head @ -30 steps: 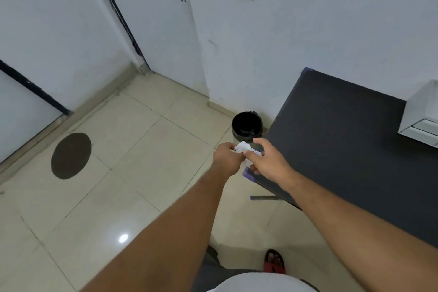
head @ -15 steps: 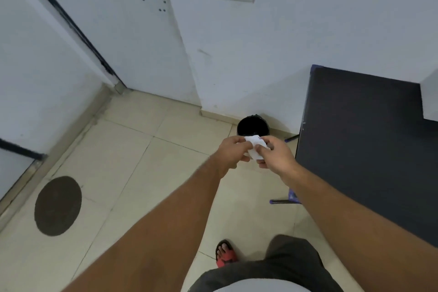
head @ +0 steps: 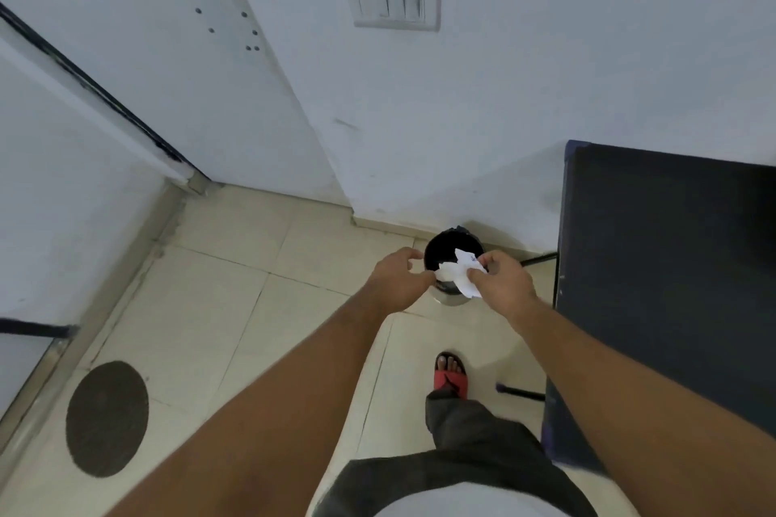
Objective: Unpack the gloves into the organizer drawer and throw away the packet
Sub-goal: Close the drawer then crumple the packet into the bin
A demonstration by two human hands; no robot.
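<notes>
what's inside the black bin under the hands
The bin interior looks uniformly dark, with nothing visible in it. The crumpled white packet, held by the left hand and right hand, covers part of the opening, so what lies below can't be seen.

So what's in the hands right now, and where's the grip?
A crumpled white packet: right hand pinches its right edge, left hand its left end.

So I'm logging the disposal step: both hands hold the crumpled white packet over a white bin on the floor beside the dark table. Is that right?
Not quite: the bin is black, not white, as the head view shows. The rest holds: the left hand and right hand hold the crumpled white packet above it, on the floor beside the dark table.
</notes>
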